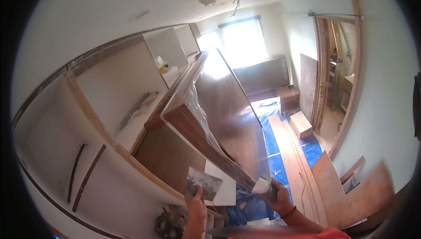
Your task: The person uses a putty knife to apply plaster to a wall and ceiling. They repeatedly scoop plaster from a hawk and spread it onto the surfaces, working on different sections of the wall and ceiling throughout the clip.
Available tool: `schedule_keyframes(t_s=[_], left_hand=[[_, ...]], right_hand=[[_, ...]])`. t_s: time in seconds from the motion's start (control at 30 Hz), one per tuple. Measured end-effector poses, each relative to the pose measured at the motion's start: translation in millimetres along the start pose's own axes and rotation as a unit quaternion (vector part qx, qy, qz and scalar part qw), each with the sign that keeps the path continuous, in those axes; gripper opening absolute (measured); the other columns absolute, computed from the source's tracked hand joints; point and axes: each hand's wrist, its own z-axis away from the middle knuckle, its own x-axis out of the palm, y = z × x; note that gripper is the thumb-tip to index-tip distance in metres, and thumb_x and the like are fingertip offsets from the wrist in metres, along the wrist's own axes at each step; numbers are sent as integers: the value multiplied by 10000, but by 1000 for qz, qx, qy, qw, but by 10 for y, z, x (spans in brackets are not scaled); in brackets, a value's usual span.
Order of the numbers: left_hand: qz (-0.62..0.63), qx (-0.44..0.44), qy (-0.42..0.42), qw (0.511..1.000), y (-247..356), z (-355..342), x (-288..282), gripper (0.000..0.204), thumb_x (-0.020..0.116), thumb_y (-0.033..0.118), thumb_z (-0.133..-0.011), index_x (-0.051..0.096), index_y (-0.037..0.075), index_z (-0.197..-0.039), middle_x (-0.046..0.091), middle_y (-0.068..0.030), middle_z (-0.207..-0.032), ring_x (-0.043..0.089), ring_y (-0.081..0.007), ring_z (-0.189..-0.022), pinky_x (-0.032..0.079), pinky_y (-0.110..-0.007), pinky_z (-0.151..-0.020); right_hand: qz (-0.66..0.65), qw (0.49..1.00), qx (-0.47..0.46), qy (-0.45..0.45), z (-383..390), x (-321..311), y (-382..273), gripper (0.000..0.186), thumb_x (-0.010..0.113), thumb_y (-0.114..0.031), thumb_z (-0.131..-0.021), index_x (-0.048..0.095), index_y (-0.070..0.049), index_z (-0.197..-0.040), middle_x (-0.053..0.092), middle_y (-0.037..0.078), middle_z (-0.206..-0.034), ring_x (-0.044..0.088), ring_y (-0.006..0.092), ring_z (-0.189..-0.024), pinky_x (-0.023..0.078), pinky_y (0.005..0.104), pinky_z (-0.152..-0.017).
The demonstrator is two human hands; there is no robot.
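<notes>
My left hand (196, 204) grips a flat, mottled grey rectangular sheet (204, 184) with the thumb on top; its exact kind I cannot make out. In my right hand (280, 199) is a small white-and-grey block (264, 186), its far side beside the near lower corner of a tall brown wood panel (228, 103). The panel leans at a slant, and clear plastic film (195, 100) hangs loosely along its edge. Behind my left hand stands a white board (219, 184).
Open white cabinets (114, 81) with wood edging line the left. Blue sheeting (276, 164) covers part of the floor, under long planks (298, 168) and a small box (301, 124). Cut plywood (351, 190) leans at right, near a doorway (337, 72). Dark equipment (169, 223) sits low left.
</notes>
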Motion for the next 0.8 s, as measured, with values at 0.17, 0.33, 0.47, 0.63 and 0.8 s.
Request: schedule_keyframes(t_s=[0.17,0.33,0.47,0.63,0.8], left_hand=[[-526,403,-182,727,514,200,828,669,576,-120,-727,628,121,-1349,583,-149,-1259,552,-383,-1166,440,-488,-1024],[-621,420,-235,619,576,401,1433,755,609,-86,-669,617,164,-1381,564,-79,-1346,505,-311,-1258,379,-470,-1080],[-648,446,-225,575,511,488,1687,744,621,-89,-679,627,184,-1372,563,-53,-1353,499,-280,-1275,371,-486,-1081],[-693,433,-225,531,301,494,1814,725,654,-44,-687,632,207,-1366,574,-28,-1329,502,-257,-1277,364,-491,-1087],[-685,402,-246,555,297,493,1768,737,679,-11,-664,628,204,-1367,587,-24,-1302,517,-256,-1269,367,-479,-1108]], right_hand=[[130,985,-112,11,-350,423,-516,377,563,-198,-1020,541,-21,-1352,632,144,-1276,630,288,-1183,509,429,-1032],[130,973,-148,-119,-412,884,-854,400,635,-258,-988,569,-38,-1317,664,121,-1221,675,257,-1090,556,390,-930],[85,991,-71,-68,-375,1106,-1032,353,602,-336,-1029,591,-62,-1251,679,77,-1151,696,197,-1018,592,359,-860],[100,992,-56,-61,-433,1000,-1078,378,614,-346,-1023,591,-49,-1255,672,95,-1174,698,190,-1014,588,324,-828],[292,918,-215,-162,-495,788,-1202,395,463,-239,-1072,537,2,-1375,622,145,-1294,628,234,-1163,510,355,-991]])
